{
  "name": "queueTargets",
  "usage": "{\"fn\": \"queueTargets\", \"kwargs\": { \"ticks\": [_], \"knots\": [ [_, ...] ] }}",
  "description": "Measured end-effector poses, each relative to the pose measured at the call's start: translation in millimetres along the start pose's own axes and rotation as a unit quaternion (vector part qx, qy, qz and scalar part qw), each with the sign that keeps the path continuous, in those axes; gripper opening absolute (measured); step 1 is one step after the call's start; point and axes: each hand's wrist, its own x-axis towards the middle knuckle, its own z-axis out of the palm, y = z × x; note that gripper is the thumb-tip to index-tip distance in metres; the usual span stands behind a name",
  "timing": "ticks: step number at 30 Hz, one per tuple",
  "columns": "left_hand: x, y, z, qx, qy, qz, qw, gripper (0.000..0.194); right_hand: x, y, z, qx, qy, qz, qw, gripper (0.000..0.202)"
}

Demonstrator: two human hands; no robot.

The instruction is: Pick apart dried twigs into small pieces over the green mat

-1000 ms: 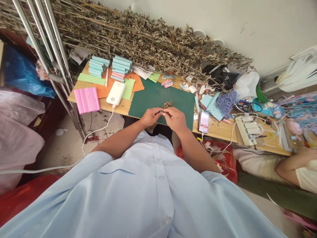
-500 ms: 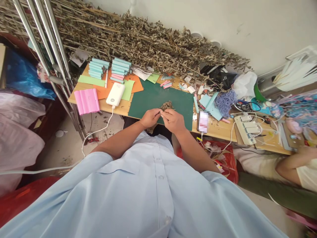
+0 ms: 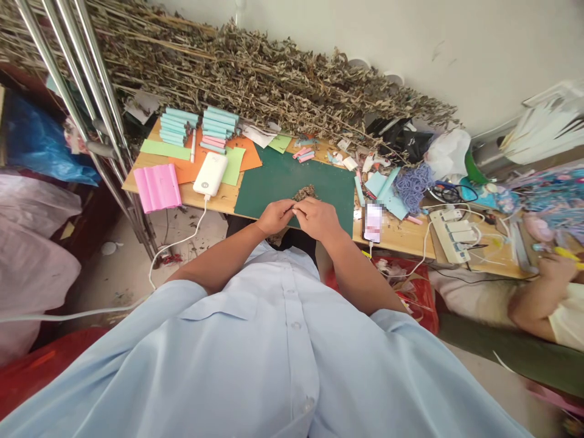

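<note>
Both hands meet fingertip to fingertip over the near edge of the green mat (image 3: 255,188). My left hand (image 3: 276,217) is closed, with thumb and fingers pinched together. Against it, my right hand (image 3: 317,218) is closed too, fingers curled inward. Whatever lies between the fingertips is too small and covered to make out. A small heap of crumbled dried leaves (image 3: 305,193) rests on the mat just beyond the fingers, partly hidden by my right hand.
Stacked blue paper rolls (image 3: 176,125), a white power bank (image 3: 210,173) and a pink sheet (image 3: 157,187) lie left. Rightward are a phone (image 3: 373,222), purple yarn (image 3: 414,182) and a power strip (image 3: 451,236). Dried stalks (image 3: 274,79) line the back. A co-worker's hand (image 3: 556,267) is far right.
My hands stay together in nearly the same place, the right fingers curled slightly more. At far right, the co-worker's hand has risen and a yellow item now shows by it. The view shifted slightly.
</note>
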Motion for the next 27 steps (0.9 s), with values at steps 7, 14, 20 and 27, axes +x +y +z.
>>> {"fn": "queueTargets", "kwargs": {
  "ticks": [7, 14, 20, 27],
  "knots": [
    [1, 4, 0.2, -0.002, 0.010, -0.006, 1.000, 0.034, 2, 4, -7, 0.115, 0.053, 0.008, 0.992, 0.020],
    [3, 9, -2.7, 0.014, 0.010, -0.032, 0.999, 0.032, -1, 37, 23, 0.285, 0.129, 0.194, 0.930, 0.020],
    [4, 8, -1.4, 0.017, 0.011, -0.041, 0.999, 0.028, -11, 61, 41, 0.268, 0.124, 0.254, 0.921, 0.023],
    [4, 7, -0.4, 0.014, 0.017, -0.051, 0.998, 0.026, -15, 78, 52, 0.219, 0.119, 0.247, 0.936, 0.029]
  ]
}}
